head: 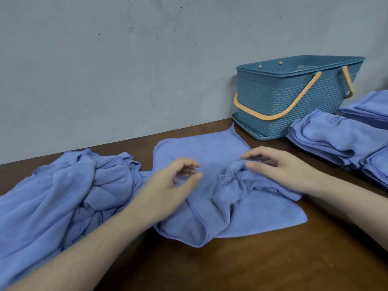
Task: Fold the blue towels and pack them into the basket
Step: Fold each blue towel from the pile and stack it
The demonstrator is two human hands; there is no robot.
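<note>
Dark brown wooden table (262, 265) against a scuffed grey wall (105, 70), with one rumpled heap of blue towels (63, 192) at left, one half-spread towel (210, 156) in the middle, three folded stacks (336, 139) at right. One teal basket (279, 101) with orange handles by the wall, insides mostly hidden. Left hand (168, 185) loosely curled above the towel, gripping nothing; right hand (279, 166) resting relaxed on a bunched fold.

A brown wooden table (262, 265) fills the lower part of the frame. Behind it, a pale grey wall (126, 70) covers the upper part, marked with small dark specks and scuffs.
</note>
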